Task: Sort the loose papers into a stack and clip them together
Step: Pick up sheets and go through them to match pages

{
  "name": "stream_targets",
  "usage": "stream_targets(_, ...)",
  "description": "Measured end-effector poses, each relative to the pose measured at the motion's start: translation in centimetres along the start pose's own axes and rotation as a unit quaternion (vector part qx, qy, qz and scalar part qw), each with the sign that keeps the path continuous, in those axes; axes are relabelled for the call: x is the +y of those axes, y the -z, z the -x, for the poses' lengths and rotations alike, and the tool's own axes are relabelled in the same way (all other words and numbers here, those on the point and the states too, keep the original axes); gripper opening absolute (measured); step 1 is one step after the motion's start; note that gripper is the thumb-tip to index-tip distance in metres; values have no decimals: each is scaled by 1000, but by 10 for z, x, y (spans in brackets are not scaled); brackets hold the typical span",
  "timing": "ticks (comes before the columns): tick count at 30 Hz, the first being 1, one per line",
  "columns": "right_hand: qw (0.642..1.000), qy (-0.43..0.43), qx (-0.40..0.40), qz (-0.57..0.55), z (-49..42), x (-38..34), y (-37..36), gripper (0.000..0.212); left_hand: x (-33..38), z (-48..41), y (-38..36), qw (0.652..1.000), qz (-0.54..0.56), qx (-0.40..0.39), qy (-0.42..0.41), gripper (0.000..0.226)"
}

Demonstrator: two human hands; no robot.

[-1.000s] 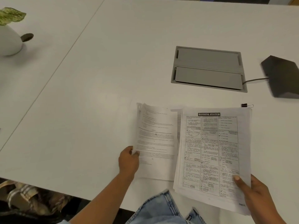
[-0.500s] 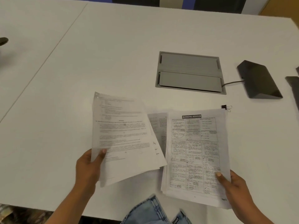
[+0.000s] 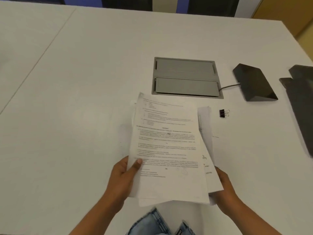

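Observation:
A bunch of printed white papers (image 3: 167, 150) is held above the near part of the white table (image 3: 84, 82), its sheets overlapping and not squared. My left hand (image 3: 123, 177) grips the papers' lower left edge, thumb on top. My right hand (image 3: 225, 187) holds the lower right side from underneath, mostly hidden by the sheets. A sheet edge sticks out at the upper right. A small black binder clip (image 3: 223, 113) lies on the table just right of the papers' top corner, apart from them.
A grey cable hatch (image 3: 186, 77) is set into the table behind the papers. A black wedge-shaped device (image 3: 254, 83) with a cable sits to its right, and another dark object (image 3: 301, 99) lies at the right edge. The table's near edge is below my hands.
My left hand has carried its sheets to the right and laid them over the sheets in my right hand. The table-printed page is now covered. The view has shifted left, so the clip shows apart.

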State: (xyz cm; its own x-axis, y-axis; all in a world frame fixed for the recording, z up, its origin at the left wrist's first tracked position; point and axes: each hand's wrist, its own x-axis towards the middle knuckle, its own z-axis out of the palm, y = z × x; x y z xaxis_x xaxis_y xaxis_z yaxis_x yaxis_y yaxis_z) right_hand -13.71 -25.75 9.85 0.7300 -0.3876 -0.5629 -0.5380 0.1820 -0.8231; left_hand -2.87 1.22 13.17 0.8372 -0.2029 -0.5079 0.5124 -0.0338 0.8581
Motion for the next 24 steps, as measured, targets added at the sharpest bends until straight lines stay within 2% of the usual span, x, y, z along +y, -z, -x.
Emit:
stream_targets(5,995,-29,-31,-93,-2,-11,-8,26,-4,-1,-17,999,-39,-11,5,15)
stream_targets(10,990,-3,-87,-106,0,-17,-10,26,-1,-10,-19,990,-113,71,-40,7)
stream_targets(12,989,1,-94,-111,1,-21,-10,33,2,-15,-16,988,-122,85,-42,25)
stream_targets(15,989,1,-95,-111,0,-24,-9,31,8,-23,-10,995,-90,24,26,91)
stream_targets(16,990,3,-97,-103,0,-25,-8,30,10,-26,-7,997,-56,-11,60,100)
stream_targets(18,991,6,-106,-86,1,-28,-9,27,14,-33,0,989,16,-103,103,78)
stream_targets(20,991,9,-113,-70,2,-31,-10,25,18,-35,2,980,46,-159,114,56)
stream_targets(22,992,6,-113,-64,2,-31,-8,25,19,-37,1,981,42,-163,97,51)
stream_targets(24,992,-32,-95,-77,0,-31,-8,37,20,-39,-4,984,40,-157,77,47)
